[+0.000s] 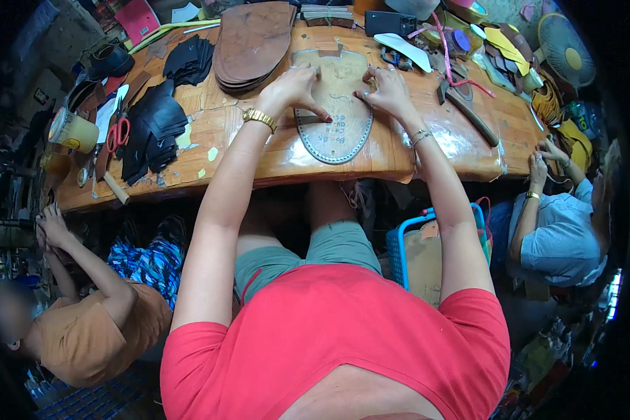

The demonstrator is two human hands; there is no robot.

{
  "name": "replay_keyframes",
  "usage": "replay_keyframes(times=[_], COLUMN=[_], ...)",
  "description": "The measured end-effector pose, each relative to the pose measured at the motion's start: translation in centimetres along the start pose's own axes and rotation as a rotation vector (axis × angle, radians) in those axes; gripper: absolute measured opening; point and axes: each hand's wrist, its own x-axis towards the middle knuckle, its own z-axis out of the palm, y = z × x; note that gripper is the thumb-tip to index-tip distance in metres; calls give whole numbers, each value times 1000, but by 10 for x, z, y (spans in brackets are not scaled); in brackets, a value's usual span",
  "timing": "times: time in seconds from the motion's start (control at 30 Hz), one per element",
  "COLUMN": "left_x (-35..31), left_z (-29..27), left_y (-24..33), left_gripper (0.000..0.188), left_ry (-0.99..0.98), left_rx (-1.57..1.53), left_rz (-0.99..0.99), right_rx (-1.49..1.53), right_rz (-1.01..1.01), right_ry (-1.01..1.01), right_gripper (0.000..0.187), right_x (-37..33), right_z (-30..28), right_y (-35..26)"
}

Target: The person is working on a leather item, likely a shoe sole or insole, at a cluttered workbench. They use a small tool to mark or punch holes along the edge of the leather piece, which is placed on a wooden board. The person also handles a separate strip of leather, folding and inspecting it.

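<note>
A flat tan pattern piece (334, 143) with a rounded near end, a dotted border and handwriting lies on the wooden table in front of me. My left hand (295, 91) rests over its left edge, thumb stretched out onto the surface. On the opposite edge lies my right hand (387, 92), with thumb and fingers apart. Both hands press on the piece without grasping anything that I can see. Just beyond my left hand is a stack of brown leather pieces (252, 45), rounded at the ends.
Black leather pieces (150, 129) and red-handled scissors (119, 133) lie left, near a glue tub (75, 131). A hammer (472, 119) lies right, with a fan (565, 52) beyond. A blue basket (397, 255) stands beside my legs. Co-workers sit left (101, 329) and right (560, 234).
</note>
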Motion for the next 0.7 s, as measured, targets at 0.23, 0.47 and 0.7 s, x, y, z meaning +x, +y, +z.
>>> replay_keyframes(times=[0.23, 0.47, 0.7], left_x=[19, 39, 38], left_z=[-6, -10, -7], left_y=[7, 18, 16], left_gripper=[132, 120, 115], left_ry=[-199, -343, -298], left_rx=[89, 197, 191], left_rz=[-141, -197, -187], right_rx=[-33, 753, 1045], right_rz=[-123, 40, 131], right_ry=[-125, 129, -8], right_gripper=[39, 19, 26], right_x=[34, 94, 131], right_z=[-7, 12, 63], right_y=[20, 59, 12])
